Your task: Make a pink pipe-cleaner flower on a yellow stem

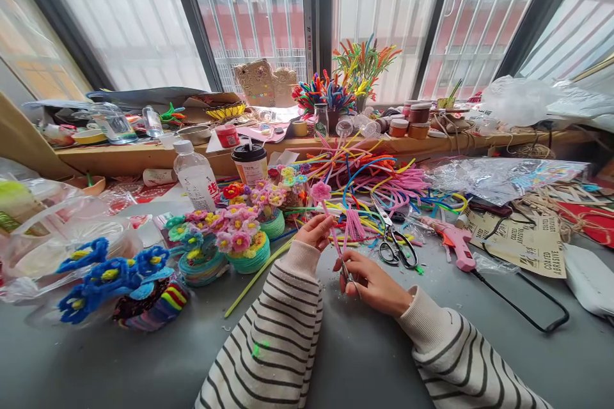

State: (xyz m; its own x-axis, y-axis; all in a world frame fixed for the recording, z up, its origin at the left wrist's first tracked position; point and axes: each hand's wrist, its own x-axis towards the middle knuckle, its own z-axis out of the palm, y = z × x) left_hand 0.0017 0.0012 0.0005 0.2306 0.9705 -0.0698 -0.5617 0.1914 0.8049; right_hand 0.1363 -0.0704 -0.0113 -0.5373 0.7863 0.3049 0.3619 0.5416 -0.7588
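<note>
My left hand is closed around the stem of a pink pipe-cleaner flower, whose bloom stands above the fingers. In my right hand is a small pair of scissors, the fingers wrapped about its handles. Its blades point up along the lower part of the pink stem; whether they touch it I cannot tell. Just beyond my hands lies a bunch of short twisted pink pipe cleaners. Larger black-handled scissors rest to the right of them.
Pots of pink flowers and a striped pot of blue flowers stand left. A pile of loose pipe cleaners spreads behind. At right lie a pink glue gun with its cord and sandpaper sheets. A bottle and cup stand back left.
</note>
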